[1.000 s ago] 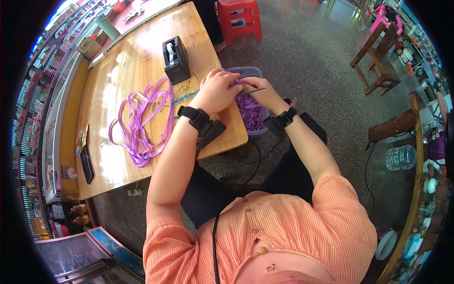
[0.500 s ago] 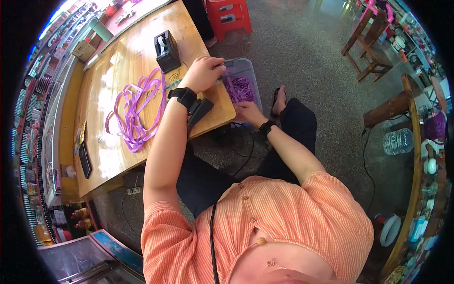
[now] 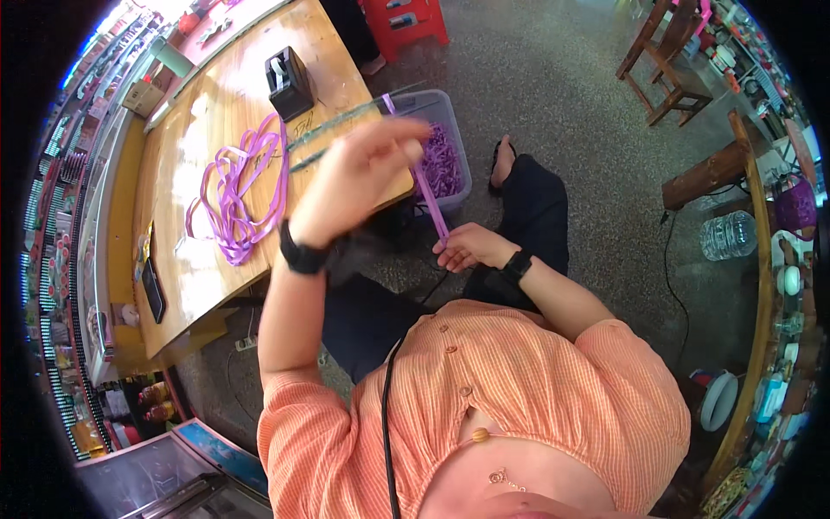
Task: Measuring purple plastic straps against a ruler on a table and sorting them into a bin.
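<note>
A flat purple ribbon runs down from the tip of a thin dark green strip at the table's edge to my right hand. The fingers of my right hand are closed on the ribbon's lower end, out over the floor. My left hand, smeared by motion, hovers above the table corner beside the ribbon; its finger state cannot be made out. A second green strip lies partly under the left hand. Loose loops of purple ribbon rest on the table to the left.
Below the table's right edge stands a clear plastic bin of purple ribbon pieces. A black tape dispenser and a dark phone lie on the wooden table. A red stool and wooden chair stand beyond.
My right hand has drawn toward my body from beside the bin, with the ribbon stretched longer. My left hand has come back from the table's edge, and the green strips now show.
</note>
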Demonstrator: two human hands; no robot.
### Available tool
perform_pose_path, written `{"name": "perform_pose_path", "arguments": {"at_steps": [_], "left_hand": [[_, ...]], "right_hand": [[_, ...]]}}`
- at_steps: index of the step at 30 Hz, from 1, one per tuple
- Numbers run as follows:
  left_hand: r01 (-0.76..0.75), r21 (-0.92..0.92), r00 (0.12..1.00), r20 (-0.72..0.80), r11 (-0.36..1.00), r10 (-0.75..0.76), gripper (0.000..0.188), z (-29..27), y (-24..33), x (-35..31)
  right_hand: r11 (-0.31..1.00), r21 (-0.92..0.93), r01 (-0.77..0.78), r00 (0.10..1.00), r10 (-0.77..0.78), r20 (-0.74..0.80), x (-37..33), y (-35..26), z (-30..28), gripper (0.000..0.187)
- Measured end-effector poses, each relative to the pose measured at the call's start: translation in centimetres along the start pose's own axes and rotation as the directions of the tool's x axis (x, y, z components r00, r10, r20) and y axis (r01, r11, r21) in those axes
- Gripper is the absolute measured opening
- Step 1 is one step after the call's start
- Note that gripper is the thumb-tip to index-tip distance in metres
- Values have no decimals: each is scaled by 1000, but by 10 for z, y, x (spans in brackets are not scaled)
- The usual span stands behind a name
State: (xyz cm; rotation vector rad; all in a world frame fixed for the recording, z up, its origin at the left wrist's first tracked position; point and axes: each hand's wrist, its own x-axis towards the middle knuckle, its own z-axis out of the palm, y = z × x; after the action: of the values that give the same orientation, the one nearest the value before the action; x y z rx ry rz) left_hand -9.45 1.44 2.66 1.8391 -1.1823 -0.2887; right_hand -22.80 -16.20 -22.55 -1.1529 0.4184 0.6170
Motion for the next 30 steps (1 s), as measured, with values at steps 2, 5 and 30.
{"name": "perform_pose_path", "arguments": {"at_steps": [2, 5, 30], "left_hand": [[202, -218, 956, 258, 955, -143, 21, 24, -4, -39], [344, -138, 906, 309, 929, -289, 23, 71, -51, -79], [477, -482, 868, 125, 735, -481, 29, 135, -91, -81]], "right_hand": [[999, 44, -5, 998, 2, 65, -20, -5, 2, 31], [995, 94, -16, 990, 2, 140, -45, -12, 11, 31], [739, -268, 618, 745, -659, -101, 17, -161, 31, 32]]}}
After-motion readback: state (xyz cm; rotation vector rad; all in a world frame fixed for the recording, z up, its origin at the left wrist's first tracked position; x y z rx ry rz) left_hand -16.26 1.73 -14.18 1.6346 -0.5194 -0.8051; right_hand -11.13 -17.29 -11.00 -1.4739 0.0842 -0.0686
